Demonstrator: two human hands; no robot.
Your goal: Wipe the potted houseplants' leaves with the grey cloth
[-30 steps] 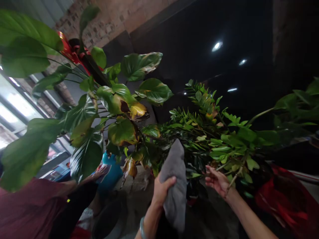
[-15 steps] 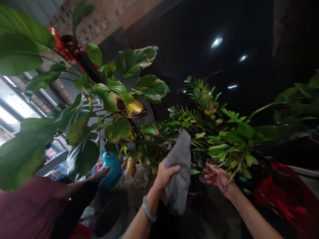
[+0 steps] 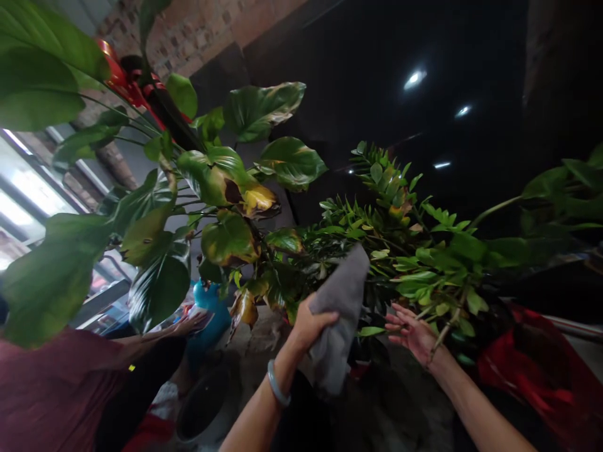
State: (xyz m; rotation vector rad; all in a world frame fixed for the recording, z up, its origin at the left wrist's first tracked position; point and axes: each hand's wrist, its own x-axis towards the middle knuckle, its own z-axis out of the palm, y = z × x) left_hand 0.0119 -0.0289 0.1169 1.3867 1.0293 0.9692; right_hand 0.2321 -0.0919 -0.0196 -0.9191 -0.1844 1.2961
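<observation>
My left hand (image 3: 306, 325), with a pale bangle on the wrist, is closed on a grey cloth (image 3: 340, 307) and presses it up against the small-leaved plant (image 3: 405, 251). My right hand (image 3: 412, 333) reaches up under the same plant, fingers loosely curled around a thin stem. Broad leaves of a bigger plant (image 3: 207, 182), some yellowed and brown at the edges, hang to the left of the cloth.
Another person in a dark red top (image 3: 56, 389) sits at the lower left, their hand (image 3: 191, 323) resting near a blue object (image 3: 211, 314). A dark round pot (image 3: 205, 408) stands below. Red wrapping (image 3: 537, 370) lies at the lower right. A brick wall (image 3: 207, 31) rises behind.
My left hand has moved the cloth up and to the right, further into the small-leaved plant. My right hand has stayed on the stem.
</observation>
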